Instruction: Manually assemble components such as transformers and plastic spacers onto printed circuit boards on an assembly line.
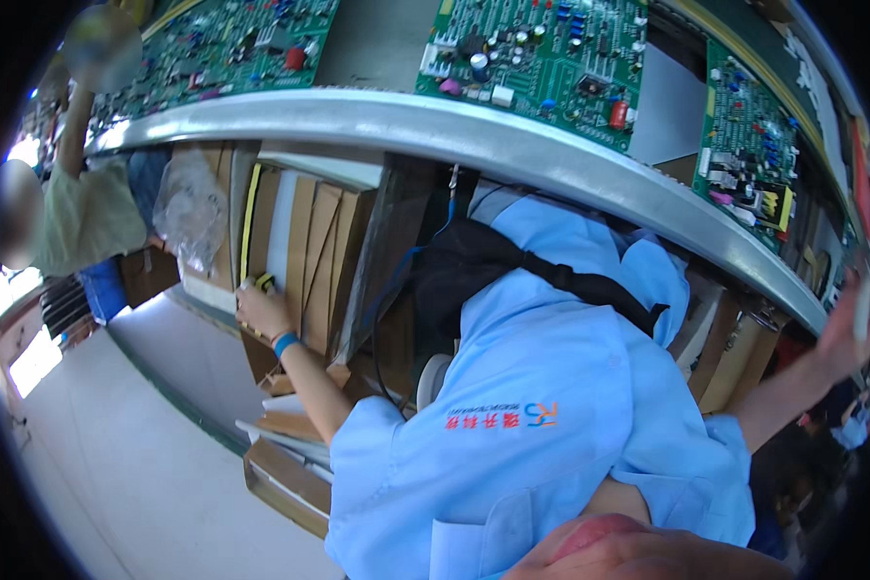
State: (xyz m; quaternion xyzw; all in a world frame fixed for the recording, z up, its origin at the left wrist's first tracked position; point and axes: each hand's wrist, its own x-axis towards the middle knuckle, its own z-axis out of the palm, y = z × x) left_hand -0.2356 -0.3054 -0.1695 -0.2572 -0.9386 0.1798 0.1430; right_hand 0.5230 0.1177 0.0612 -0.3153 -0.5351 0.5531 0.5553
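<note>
At the left, my left hand (263,307), with a blue band at its wrist, is closed on a small yellow-and-black thing (264,281) beside upright cardboard dividers (309,242). A thin yellow strip (252,217) runs up the edge of the cardboard from it. My right hand (844,333) is raised at the far right, close to the end of the metal rail. Its fingers are blurred near the rim of the picture, by a slim pale thing (862,304) and a red piece (861,169). Whether it grips them is unclear.
Green circuit boards (541,68) with many parts lie along the bench behind a curved metal rail (406,111). A clear plastic bag (191,203) hangs by the cardboard. A blue cord (445,222) hangs from the rail. Another person (92,217) is at the far left.
</note>
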